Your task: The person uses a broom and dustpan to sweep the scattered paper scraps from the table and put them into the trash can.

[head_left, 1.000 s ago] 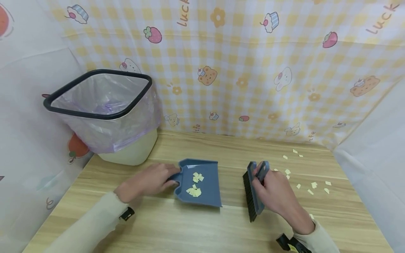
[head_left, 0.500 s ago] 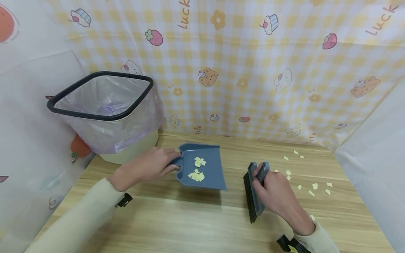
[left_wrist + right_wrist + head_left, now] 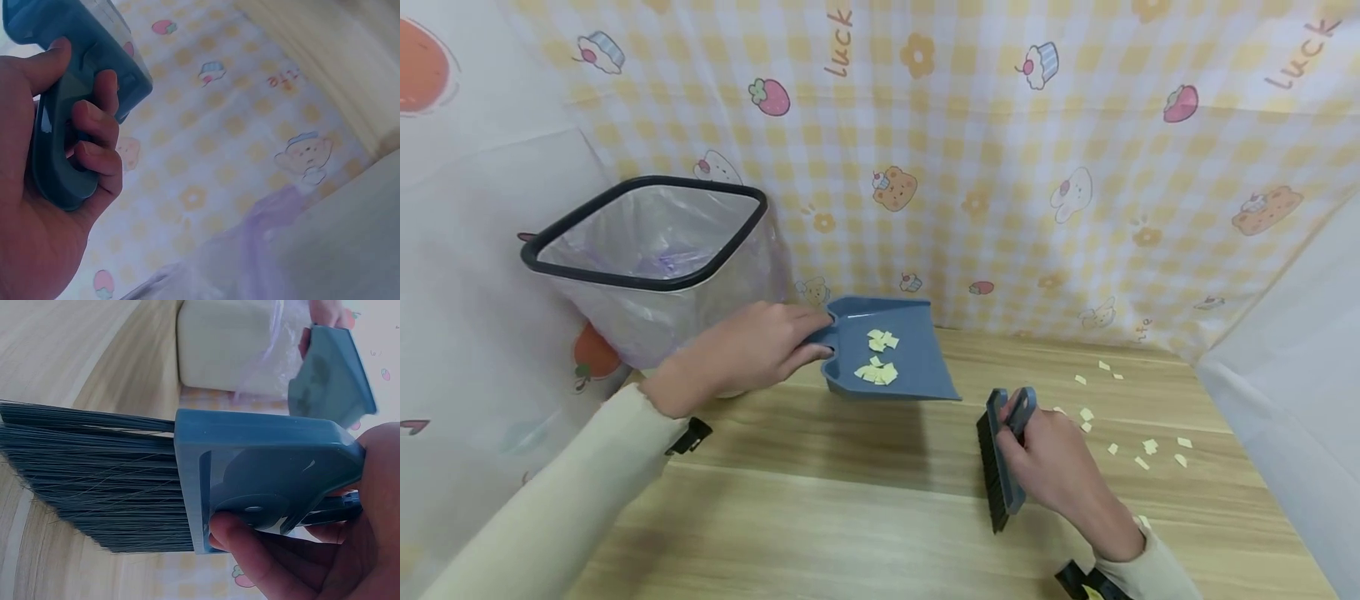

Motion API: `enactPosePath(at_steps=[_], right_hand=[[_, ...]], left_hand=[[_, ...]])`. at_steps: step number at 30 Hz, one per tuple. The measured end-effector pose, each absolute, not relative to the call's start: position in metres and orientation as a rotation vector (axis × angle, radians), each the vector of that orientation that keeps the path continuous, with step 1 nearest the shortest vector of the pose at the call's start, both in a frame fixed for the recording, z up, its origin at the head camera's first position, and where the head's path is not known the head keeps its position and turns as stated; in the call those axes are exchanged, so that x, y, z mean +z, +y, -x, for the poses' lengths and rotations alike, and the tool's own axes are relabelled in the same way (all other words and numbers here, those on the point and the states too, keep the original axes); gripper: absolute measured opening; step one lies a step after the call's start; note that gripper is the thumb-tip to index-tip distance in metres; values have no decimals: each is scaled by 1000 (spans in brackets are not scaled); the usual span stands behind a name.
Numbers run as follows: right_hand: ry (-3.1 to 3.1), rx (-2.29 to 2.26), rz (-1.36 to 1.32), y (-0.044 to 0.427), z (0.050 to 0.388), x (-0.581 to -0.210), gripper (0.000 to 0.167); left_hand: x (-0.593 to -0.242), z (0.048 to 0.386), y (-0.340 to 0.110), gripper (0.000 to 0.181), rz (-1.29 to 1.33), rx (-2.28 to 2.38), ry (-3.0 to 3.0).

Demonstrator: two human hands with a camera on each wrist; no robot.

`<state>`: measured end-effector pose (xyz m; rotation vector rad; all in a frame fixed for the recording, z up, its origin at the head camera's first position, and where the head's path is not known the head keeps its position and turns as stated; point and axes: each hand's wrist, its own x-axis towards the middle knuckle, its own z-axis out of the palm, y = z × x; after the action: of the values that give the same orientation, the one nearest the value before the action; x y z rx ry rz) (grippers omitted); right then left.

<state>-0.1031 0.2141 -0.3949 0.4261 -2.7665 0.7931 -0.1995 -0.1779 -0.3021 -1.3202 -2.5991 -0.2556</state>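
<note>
My left hand [image 3: 748, 346] grips the handle of a blue-grey dustpan [image 3: 913, 354], raised above the table with its shadow below. Yellow paper scraps [image 3: 877, 372] lie in two small clusters on the pan. In the left wrist view, the fingers curl round the dustpan's looped handle [image 3: 59, 169]. A matching hand brush [image 3: 1003, 462] with dark bristles [image 3: 94, 481] is held by my right hand [image 3: 1060, 458] at the right of the table. More yellow scraps [image 3: 1150, 447] are scattered on the wood beyond and right of that hand.
A cream bin [image 3: 643, 321] with a black rim and a clear-purple liner stands at the back left, beside the left forearm. The wooden table [image 3: 820, 533] runs to a yellow checked curtain [image 3: 970, 142] behind. White sheeting [image 3: 1300, 367] hangs along the right side.
My left hand has lifted the dustpan off the table and moved it away from me, towards the curtain, with the scraps still on it. The right hand and brush have stayed nearly still.
</note>
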Motion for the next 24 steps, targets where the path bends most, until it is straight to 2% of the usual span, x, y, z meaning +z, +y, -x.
enactPosePath(at_steps=[5, 13, 24], right_hand=[[-2772, 776, -426, 214, 103, -394, 10], [-2761, 782, -427, 214, 103, -395, 12], [-2758, 825, -432, 215, 102, -396, 11]], left_hand=[[-280, 202, -179, 31, 1289, -224, -2635], [-248, 205, -188, 26, 1231, -193, -2641], [-208, 209, -220, 42, 1081, -184, -2652]])
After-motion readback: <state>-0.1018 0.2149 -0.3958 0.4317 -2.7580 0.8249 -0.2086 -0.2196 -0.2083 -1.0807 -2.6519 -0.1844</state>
